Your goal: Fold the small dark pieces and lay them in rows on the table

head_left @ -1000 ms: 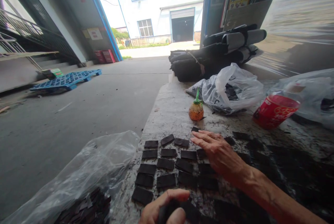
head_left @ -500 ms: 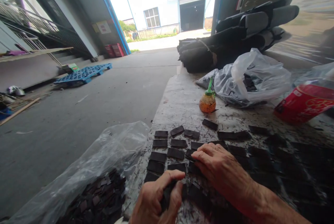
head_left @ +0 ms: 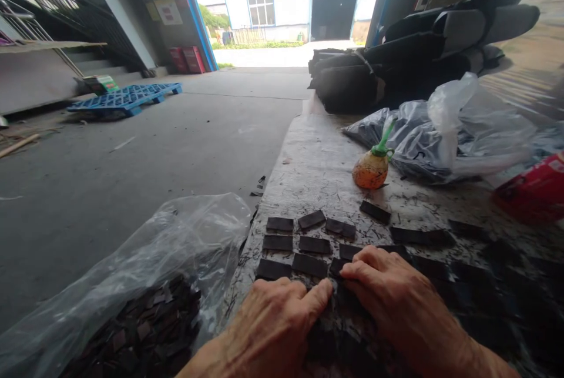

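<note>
Several flat black pieces [head_left: 314, 245] lie in loose rows on a worn pale table [head_left: 304, 160]. My left hand [head_left: 282, 319] is low over the near rows, back of the hand up, its index finger reaching toward the right hand; what its curled fingers hold, if anything, is hidden. My right hand [head_left: 388, 290] has its fingertips pressed together on a black piece [head_left: 337, 266] just right of the left index finger. Under and behind both hands more black pieces are partly covered.
An orange bottle with a green spout [head_left: 371, 167] stands beyond the rows. Behind it are a plastic bag [head_left: 440, 131], black rolls [head_left: 396, 60] and a red container [head_left: 535, 190]. Left of the table, a clear bag [head_left: 211, 219] holds dark scraps [head_left: 145, 325]. A blue pallet [head_left: 127, 97] lies on the floor.
My left hand has moved up and over the rows, from a pinch around a dark piece to back-up. My right hand stays at the same piece. The whole view has shifted.
</note>
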Demonstrator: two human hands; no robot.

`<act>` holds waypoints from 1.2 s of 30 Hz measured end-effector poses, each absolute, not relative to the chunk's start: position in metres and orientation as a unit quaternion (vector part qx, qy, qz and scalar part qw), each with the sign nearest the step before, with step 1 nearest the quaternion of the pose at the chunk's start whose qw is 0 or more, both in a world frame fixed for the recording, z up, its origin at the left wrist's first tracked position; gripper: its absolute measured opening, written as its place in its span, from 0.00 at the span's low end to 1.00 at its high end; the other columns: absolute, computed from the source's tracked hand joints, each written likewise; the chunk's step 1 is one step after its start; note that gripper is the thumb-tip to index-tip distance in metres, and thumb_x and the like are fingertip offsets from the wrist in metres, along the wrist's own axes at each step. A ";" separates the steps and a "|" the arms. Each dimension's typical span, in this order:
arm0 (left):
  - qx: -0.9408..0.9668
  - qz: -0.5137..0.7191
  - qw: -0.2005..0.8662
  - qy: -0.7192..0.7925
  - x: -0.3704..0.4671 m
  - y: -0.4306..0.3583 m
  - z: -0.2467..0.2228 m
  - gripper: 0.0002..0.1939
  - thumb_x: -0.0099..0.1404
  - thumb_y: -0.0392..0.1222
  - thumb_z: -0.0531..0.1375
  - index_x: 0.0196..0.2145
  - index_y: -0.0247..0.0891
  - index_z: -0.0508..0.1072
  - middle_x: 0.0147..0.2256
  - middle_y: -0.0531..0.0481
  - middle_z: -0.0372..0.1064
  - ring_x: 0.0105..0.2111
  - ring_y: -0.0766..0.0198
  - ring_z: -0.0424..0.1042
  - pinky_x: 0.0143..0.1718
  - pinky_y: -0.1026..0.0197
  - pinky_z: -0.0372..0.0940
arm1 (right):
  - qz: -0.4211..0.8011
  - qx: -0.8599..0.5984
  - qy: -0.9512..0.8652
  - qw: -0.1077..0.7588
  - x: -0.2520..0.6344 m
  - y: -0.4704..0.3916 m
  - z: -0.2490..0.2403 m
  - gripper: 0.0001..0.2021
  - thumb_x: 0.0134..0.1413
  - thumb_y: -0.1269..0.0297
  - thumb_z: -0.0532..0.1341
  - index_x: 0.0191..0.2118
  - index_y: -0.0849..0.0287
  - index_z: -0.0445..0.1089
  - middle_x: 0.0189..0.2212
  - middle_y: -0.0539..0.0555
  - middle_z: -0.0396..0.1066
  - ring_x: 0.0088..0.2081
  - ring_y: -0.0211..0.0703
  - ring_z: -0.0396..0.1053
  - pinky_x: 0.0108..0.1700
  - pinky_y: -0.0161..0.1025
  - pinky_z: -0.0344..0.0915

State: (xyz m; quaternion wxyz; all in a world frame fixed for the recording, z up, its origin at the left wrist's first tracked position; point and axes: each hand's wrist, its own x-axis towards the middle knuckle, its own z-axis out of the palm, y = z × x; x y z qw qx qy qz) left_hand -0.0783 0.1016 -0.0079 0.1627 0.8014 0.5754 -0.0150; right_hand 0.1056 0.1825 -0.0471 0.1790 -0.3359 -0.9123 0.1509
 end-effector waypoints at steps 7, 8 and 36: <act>0.819 -0.061 0.183 0.540 -0.085 0.109 -0.010 0.25 0.61 0.34 0.52 0.56 0.40 0.58 0.33 0.47 0.73 0.28 0.57 0.72 0.27 0.58 0.67 | 0.140 -0.387 -0.903 0.128 0.098 0.184 -0.043 0.05 0.54 0.68 0.56 0.34 0.52 0.69 0.31 0.50 0.68 0.33 0.46 0.67 0.37 0.46 0.64; 0.821 -0.062 0.191 0.535 -0.086 0.110 -0.010 0.26 0.60 0.32 0.52 0.56 0.39 0.58 0.33 0.46 0.73 0.28 0.56 0.72 0.26 0.58 0.67 | 0.135 -0.384 -0.906 0.121 0.097 0.185 -0.042 0.05 0.55 0.67 0.55 0.33 0.53 0.68 0.31 0.51 0.68 0.32 0.46 0.67 0.36 0.46 0.64; 0.813 -0.033 0.265 0.518 -0.096 0.119 -0.001 0.27 0.58 0.27 0.50 0.56 0.35 0.57 0.33 0.44 0.75 0.28 0.53 0.74 0.28 0.54 0.68 | 0.161 -0.373 -0.907 0.114 0.093 0.193 -0.036 0.11 0.57 0.69 0.48 0.36 0.54 0.67 0.31 0.52 0.68 0.30 0.40 0.70 0.32 0.37 0.69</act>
